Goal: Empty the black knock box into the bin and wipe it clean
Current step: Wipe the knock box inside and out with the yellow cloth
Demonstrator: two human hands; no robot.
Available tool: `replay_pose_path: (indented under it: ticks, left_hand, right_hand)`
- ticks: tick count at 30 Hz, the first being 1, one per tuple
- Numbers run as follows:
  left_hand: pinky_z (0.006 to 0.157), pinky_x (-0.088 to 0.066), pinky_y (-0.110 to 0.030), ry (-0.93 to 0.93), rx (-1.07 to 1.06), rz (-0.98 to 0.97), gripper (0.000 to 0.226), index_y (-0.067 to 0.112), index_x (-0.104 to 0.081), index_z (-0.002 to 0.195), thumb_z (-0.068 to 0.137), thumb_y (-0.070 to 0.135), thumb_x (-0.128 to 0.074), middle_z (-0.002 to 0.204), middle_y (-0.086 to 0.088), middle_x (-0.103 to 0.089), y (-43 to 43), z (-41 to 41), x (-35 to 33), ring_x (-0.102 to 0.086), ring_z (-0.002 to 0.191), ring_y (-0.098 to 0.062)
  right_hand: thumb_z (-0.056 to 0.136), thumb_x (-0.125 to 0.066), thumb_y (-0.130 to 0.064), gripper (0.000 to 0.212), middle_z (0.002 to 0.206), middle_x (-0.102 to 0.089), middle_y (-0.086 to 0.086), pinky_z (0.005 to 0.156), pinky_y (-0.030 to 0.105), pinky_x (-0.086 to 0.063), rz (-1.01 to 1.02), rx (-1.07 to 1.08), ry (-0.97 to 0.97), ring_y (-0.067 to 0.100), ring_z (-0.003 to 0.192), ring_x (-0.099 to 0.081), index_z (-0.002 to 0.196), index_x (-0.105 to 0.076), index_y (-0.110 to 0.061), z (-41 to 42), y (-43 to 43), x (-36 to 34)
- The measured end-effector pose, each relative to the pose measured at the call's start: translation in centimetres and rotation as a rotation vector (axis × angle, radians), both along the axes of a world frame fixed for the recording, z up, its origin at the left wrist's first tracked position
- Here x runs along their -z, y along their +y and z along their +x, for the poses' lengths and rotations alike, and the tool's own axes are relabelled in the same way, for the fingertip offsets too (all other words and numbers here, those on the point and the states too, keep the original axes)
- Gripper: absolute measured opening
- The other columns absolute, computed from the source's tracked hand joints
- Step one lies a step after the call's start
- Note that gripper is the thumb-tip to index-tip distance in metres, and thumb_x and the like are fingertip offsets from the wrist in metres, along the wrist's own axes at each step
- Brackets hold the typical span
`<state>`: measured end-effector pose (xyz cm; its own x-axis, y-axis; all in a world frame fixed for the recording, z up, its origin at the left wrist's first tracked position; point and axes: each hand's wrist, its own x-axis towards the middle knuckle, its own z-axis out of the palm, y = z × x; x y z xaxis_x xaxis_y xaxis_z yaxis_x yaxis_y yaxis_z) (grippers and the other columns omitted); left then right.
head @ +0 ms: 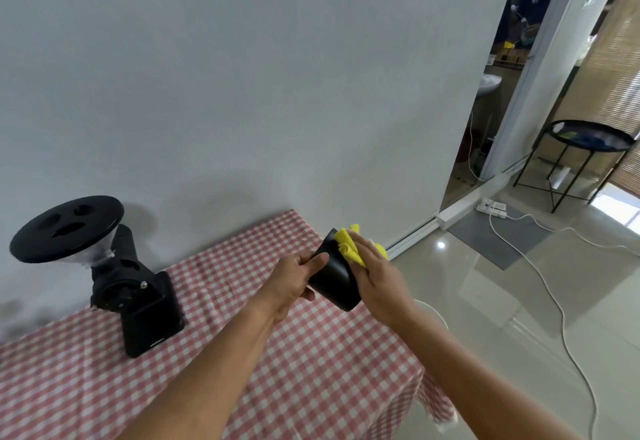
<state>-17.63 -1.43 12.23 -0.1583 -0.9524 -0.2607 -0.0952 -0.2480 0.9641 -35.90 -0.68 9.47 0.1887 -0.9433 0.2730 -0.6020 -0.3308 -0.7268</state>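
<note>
the left hand [297,278] is wrapped around the black knock box [334,278], held tilted in the air above the table's right end, while the right hand [375,275] presses a yellow cloth [349,244] against its open top. below is a red checked tablecloth [311,370] with a black grinder [138,296] at the far left by the white wall [242,76]. both forearms reach forward, hands meeting at the box.

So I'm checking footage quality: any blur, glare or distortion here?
Head view: the far left table edge is smeared; the floor shows a bright glare spot; wide-angle bending tilts the doorway; the knock box, yellow cloth and both hands stay reasonably sharp.
</note>
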Motion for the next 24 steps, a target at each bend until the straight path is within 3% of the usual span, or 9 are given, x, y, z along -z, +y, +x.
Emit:
replay_pose_path:
  ticks: [3,7,11,14,16,18,20,21,24]
  left_hand:
    - [0.055,-0.046,-0.023,0.016,0.027,-0.026,0.02,0.013,-0.074,0.102,0.098,0.028,-0.062,0.095,-0.004,-0.072,0.2,0.3,0.3,-0.061,0.083,-0.016]
    - [0.056,-0.048,-0.023,-0.04,0.035,-0.089,0.017,0.016,-0.076,0.101,0.099,0.025,-0.061,0.095,-0.002,-0.073,0.5,0.0,0.6,-0.063,0.083,-0.012]
    - [0.055,-0.045,-0.023,-0.008,0.007,-0.086,0.016,0.017,-0.076,0.098,0.099,0.022,-0.061,0.087,0.002,-0.074,0.5,0.1,0.6,-0.063,0.075,-0.009]
    - [0.055,-0.046,-0.021,-0.025,0.044,-0.106,0.018,0.012,-0.077,0.1,0.099,0.02,-0.061,0.081,0.007,-0.073,0.7,0.1,0.7,-0.061,0.068,0.001]
    - [0.055,-0.047,-0.022,-0.032,0.045,-0.127,0.02,0.01,-0.076,0.103,0.1,0.02,-0.059,0.083,0.006,-0.073,0.8,0.0,0.9,-0.062,0.07,0.0]
    - [0.055,-0.047,-0.023,-0.013,-0.026,-0.132,0.019,0.013,-0.076,0.105,0.1,0.021,-0.06,0.09,-0.001,-0.072,0.7,-0.1,0.9,-0.061,0.075,-0.007]
    - [0.055,-0.047,-0.024,0.015,-0.087,-0.126,0.019,0.013,-0.075,0.106,0.1,0.021,-0.059,0.095,-0.007,-0.073,0.5,-0.1,1.0,-0.06,0.077,-0.013]
    - [0.054,-0.047,-0.023,0.018,-0.096,-0.123,0.019,0.013,-0.075,0.106,0.1,0.022,-0.059,0.097,-0.008,-0.073,0.4,0.0,1.0,-0.06,0.077,-0.013]
    - [0.052,-0.045,-0.022,0.001,-0.081,-0.105,0.021,0.008,-0.075,0.105,0.1,0.021,-0.06,0.093,-0.007,-0.073,0.3,0.1,1.0,-0.058,0.071,-0.011]
  right_hand:
    - [0.104,-0.039,-0.027,0.047,0.156,-0.031,-0.021,0.115,0.034,-0.032,-0.041,-0.026,0.042,0.008,0.141,-0.034,0.149,-0.032,-0.04,0.0,-0.2,0.3]
    - [0.104,-0.038,-0.035,0.041,0.151,-0.039,-0.018,0.112,0.042,-0.036,0.061,0.089,-0.127,0.007,0.137,-0.039,0.145,-0.039,-0.039,-0.1,-0.8,0.0]
    - [0.104,-0.04,-0.022,0.047,0.155,-0.023,-0.022,0.121,0.022,-0.008,-0.132,-0.103,0.015,-0.01,0.144,-0.014,0.149,-0.034,-0.032,0.9,0.7,-0.3]
    - [0.104,-0.038,-0.031,0.04,0.148,-0.045,-0.018,0.115,0.026,-0.029,-0.022,0.017,-0.069,0.001,0.135,-0.042,0.143,-0.042,-0.041,0.7,-0.4,-0.8]
    - [0.102,-0.038,-0.047,0.03,0.117,-0.068,-0.011,0.099,0.037,-0.048,0.202,0.161,-0.243,0.011,0.107,-0.063,0.123,-0.058,-0.04,0.2,-1.4,-1.2]
    - [0.097,-0.036,-0.058,0.033,0.102,-0.071,-0.01,0.093,0.045,-0.052,0.27,0.212,-0.354,0.014,0.096,-0.067,0.107,-0.063,-0.041,0.0,-1.4,-0.9]
    - [0.098,-0.037,-0.055,0.033,0.128,-0.062,-0.015,0.108,0.042,-0.043,0.208,0.179,-0.331,0.012,0.119,-0.058,0.122,-0.058,-0.044,0.4,-0.4,0.3]
    - [0.101,-0.038,-0.047,0.037,0.144,-0.047,-0.019,0.117,0.035,-0.03,0.14,0.14,-0.269,0.009,0.136,-0.043,0.136,-0.049,-0.041,0.8,0.3,0.6]
    - [0.104,-0.038,-0.03,0.046,0.154,-0.026,-0.02,0.119,0.018,-0.003,-0.103,0.045,-0.061,-0.004,0.146,-0.015,0.149,-0.035,-0.029,1.6,0.8,0.7]
